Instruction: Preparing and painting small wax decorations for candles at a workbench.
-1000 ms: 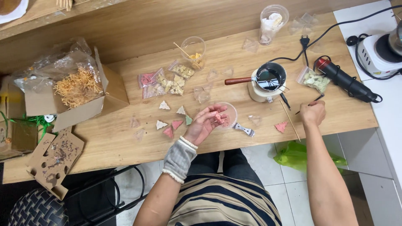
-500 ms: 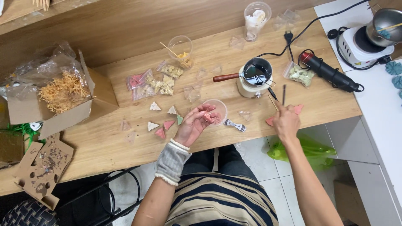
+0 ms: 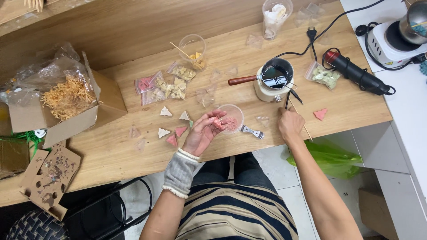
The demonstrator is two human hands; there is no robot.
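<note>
Nearest the body, the left hand (image 3: 202,133), wearing a grey knit wrist cuff (image 3: 180,172), lies palm up at the front edge of the wooden counter (image 3: 111,155). Its grip is curled loosely around small pink pieces (image 3: 219,123) and is not fully closed; the fingertips touch the rim of a shallow clear cup (image 3: 231,118) holding pink material.

Just to the right, the right hand (image 3: 290,126) is closed on a thin wooden stick (image 3: 300,121), which slants across the counter beneath the fist.

Left of the left hand, small triangular pieces (image 3: 173,131) in white and pink lie scattered on the counter. A single pink triangle (image 3: 320,114) lies apart to the right, near the counter's edge.

Further back stands a small melting pot (image 3: 275,79) with a wooden handle and dark liquid inside. Beside it are clear bags of pale chunks (image 3: 165,86), and a black heat tool (image 3: 356,73) lies to the right.

At the far edge stand a clear cup with a stick (image 3: 193,48) and a taller clear cup (image 3: 275,15). At the far left, an open cardboard box (image 3: 66,106) holds straw-like shreds.
</note>
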